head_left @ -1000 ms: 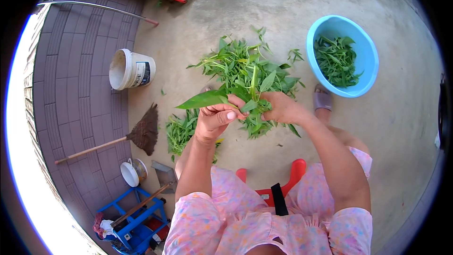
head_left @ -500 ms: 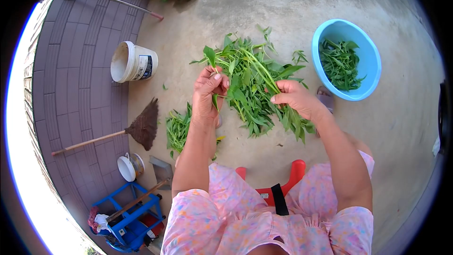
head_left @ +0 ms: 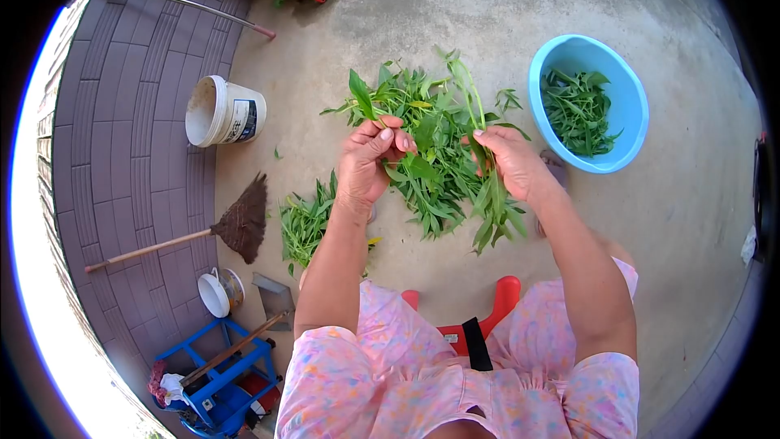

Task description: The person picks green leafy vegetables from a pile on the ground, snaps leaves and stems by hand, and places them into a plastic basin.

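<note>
A loose pile of leafy greens point(head_left: 435, 187), which look like water spinach, lies on the concrete floor in front of me. Over its left side, my left hand point(head_left: 370, 161) pinches a leafy sprig point(head_left: 361, 96) between thumb and fingers. My right hand point(head_left: 510, 161) is closed around a few long green stems point(head_left: 475, 97). Their pale ends point up and away, while leaves hang below the hand. A smaller heap of greens point(head_left: 305, 228) lies left of my left forearm. To the right, a light blue basin point(head_left: 638, 126) holds more greens.
A white bucket point(head_left: 248, 114) lies tipped by the tiled wall on the left. Near it are a broom point(head_left: 242, 218), a small white pail point(head_left: 214, 294), a dustpan point(head_left: 273, 294) and a blue frame point(head_left: 223, 370). A red plastic seat point(head_left: 505, 297) is beneath me.
The stems in my right hand have swung from leaning left to nearly upright. My left hand has shifted slightly right, still pinching the sprig. The whole view has drifted a little.
</note>
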Demonstrator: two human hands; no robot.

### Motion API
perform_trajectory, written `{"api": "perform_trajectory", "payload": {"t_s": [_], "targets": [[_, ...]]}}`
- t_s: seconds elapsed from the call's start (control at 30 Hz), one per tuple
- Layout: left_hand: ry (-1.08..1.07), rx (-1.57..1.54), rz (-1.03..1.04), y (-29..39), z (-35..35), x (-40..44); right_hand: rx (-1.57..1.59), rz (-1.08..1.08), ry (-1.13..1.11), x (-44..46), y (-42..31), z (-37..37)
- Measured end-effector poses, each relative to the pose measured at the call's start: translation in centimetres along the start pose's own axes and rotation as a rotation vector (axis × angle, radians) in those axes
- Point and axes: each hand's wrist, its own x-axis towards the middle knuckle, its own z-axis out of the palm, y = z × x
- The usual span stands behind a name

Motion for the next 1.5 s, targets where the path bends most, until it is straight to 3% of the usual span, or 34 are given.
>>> {"api": "perform_trajectory", "payload": {"t_s": [0.33,0.83,1.23,1.5], "targets": [[-0.124,0.057,0.0,-0.3,0.9,-0.1,-0.066,0.013,0.088,-0.3,-0.6,0.3],[-0.276,0.052,0.142,-0.3,1.9,0.7,-0.03,0.091,-0.017,-0.2,1.0,0.8],[-0.086,-0.171,0.124,-1.1,1.8,1.6,0.304,0.18,-0.203,-1.2,0.0,1.5],[0.018,-0.072,0.042,-0.4,3.4,1.0,0.174,0.067,-0.182,-1.1,0.5,1.2]]}}
